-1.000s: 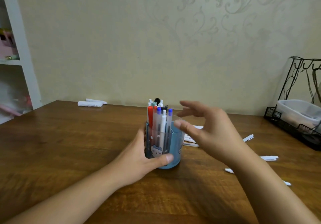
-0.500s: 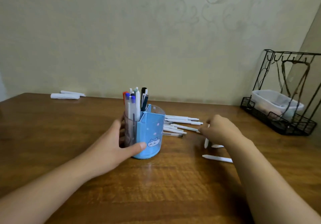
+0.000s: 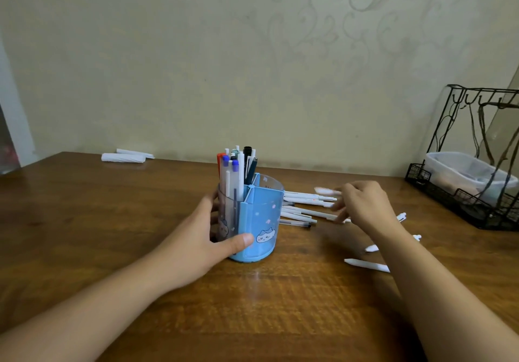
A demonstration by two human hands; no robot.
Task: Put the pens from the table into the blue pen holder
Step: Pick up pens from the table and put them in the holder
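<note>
The blue pen holder [image 3: 262,221] stands upright at the table's middle, with several pens [image 3: 234,170] standing in its left compartment. My left hand [image 3: 202,238] is wrapped around its left side, thumb across the front. To its right lies a spread of white pens [image 3: 302,212], with loose white pens [image 3: 365,264] nearer me. My right hand [image 3: 365,207] hovers just right of that spread, fingers pinched on a blurred white pen [image 3: 325,191] that sticks out to the left.
A black wire rack [image 3: 477,210] holding a clear plastic tub [image 3: 463,173] stands at the table's right rear. Two rolled white papers [image 3: 123,157] lie at the far left edge by the wall. The wooden table [image 3: 266,305] stretches toward me.
My left hand has turned the holder so an empty blue compartment faces front. My right hand went from above the holder down to the pen spread and has lifted one white pen.
</note>
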